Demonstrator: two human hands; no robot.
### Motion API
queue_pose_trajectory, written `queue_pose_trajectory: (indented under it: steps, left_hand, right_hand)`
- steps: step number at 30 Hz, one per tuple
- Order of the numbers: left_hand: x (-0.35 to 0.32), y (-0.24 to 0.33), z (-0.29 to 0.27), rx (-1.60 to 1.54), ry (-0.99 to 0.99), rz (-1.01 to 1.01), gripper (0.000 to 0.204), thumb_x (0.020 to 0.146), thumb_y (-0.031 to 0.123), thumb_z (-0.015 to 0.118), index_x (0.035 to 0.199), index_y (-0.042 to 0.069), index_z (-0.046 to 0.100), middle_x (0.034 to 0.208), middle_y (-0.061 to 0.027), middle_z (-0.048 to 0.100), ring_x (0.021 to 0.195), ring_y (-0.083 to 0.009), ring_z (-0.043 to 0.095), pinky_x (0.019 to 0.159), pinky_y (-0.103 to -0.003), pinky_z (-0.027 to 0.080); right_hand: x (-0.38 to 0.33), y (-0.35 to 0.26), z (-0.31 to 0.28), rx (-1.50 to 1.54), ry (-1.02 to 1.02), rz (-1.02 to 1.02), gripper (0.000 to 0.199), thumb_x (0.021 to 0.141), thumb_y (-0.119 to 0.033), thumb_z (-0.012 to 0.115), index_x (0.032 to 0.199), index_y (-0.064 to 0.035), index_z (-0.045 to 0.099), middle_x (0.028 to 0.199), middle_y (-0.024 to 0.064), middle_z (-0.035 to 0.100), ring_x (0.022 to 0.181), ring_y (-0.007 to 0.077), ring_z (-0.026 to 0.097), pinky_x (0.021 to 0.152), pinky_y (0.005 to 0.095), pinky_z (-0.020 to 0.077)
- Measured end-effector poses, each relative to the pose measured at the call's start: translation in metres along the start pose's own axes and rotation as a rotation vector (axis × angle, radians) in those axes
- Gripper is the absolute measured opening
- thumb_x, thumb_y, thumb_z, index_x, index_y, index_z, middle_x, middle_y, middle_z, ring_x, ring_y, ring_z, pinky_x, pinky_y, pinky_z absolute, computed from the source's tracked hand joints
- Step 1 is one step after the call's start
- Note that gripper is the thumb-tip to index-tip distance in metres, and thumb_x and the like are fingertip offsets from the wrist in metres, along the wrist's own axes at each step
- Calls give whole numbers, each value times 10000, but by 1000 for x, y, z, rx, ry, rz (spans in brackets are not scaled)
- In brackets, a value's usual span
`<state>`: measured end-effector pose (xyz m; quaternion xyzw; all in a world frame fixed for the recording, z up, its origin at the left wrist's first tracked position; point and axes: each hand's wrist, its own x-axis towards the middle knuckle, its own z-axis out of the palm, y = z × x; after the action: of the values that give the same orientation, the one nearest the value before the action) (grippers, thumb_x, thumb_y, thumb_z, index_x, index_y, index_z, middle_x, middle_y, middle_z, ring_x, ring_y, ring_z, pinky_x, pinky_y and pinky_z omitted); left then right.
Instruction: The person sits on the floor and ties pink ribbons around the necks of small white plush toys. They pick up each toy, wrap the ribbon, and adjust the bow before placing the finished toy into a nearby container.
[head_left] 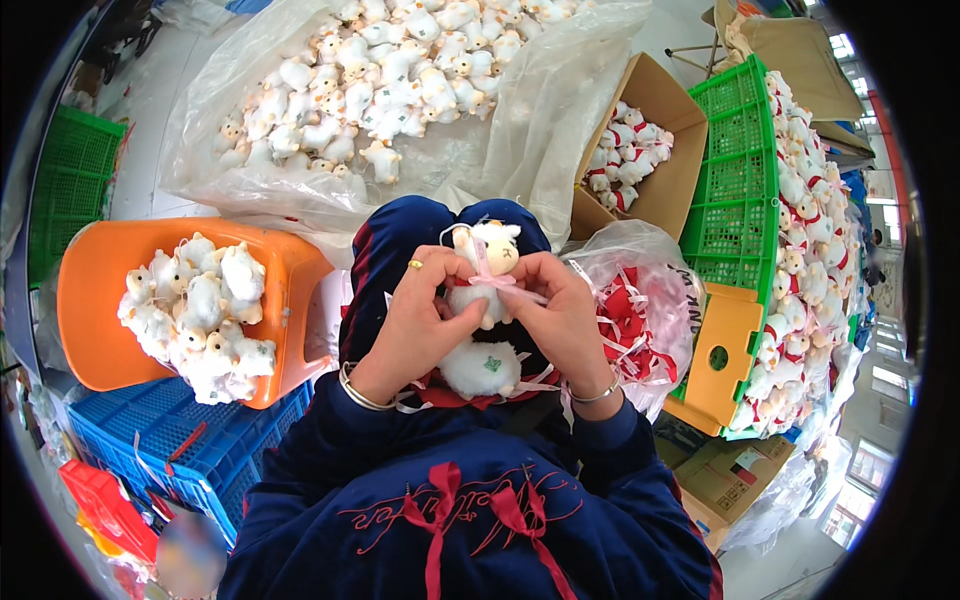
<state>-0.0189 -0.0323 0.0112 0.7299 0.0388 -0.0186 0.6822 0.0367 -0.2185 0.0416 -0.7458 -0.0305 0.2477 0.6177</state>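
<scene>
In the head view, the left hand (420,300) and right hand (566,312) meet above the lap, each grip narrow, holding a small white toy (494,242) around the neck, at its pink ribbon (487,279); the fingers cover its sides, so the exact pinch points are hard to make out. A second toy (480,371) lies on the lap just below, its top edge partly hidden by the held one, and mostly covers some red cloth (462,399). Cardboard walls hide part of the toys in the brown box (672,105). The plastic sheet (205,165) under the big pile runs off the top edge.
</scene>
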Motion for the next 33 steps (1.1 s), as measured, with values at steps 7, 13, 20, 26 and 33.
queue_pose_trajectory:
  steps: [7,13,20,26,33]
  left_hand:
    - [32,-8,-12,-59,97,105,288,868,33,760,1108,51,601,1059,-33,551,894,-103,579,666,-223,503]
    - [14,-22,-17,49,49,93,368,886,17,739,1196,36,544,1037,-80,564,908,-181,614,771,-295,545]
    - [7,-24,-16,247,34,150,394,867,30,756,1193,40,535,989,-108,579,875,-257,624,758,-355,530]
    - [3,-9,-20,250,-12,51,328,894,45,749,1158,34,554,993,-76,607,873,-169,623,795,-292,538]
    - [6,-16,-49,-247,-9,-104,186,994,21,628,1179,31,642,1018,5,643,841,-33,587,702,-190,484]
  right_hand:
    - [39,7,12,-9,52,-264,102,942,-27,724,1019,-14,658,905,2,637,774,54,595,700,236,501]
    - [36,19,9,-90,-70,-262,75,943,0,691,1005,-11,650,918,-3,631,792,57,590,717,227,495]
    - [28,19,9,-147,-80,-238,140,968,-6,514,999,27,646,866,68,656,750,131,637,697,269,523]
    - [31,8,10,49,-29,21,246,1068,-170,540,945,16,646,756,25,653,624,82,600,626,244,506]
    - [28,0,27,-151,-55,-53,254,882,-127,832,964,-12,620,814,-14,622,717,43,562,629,218,479]
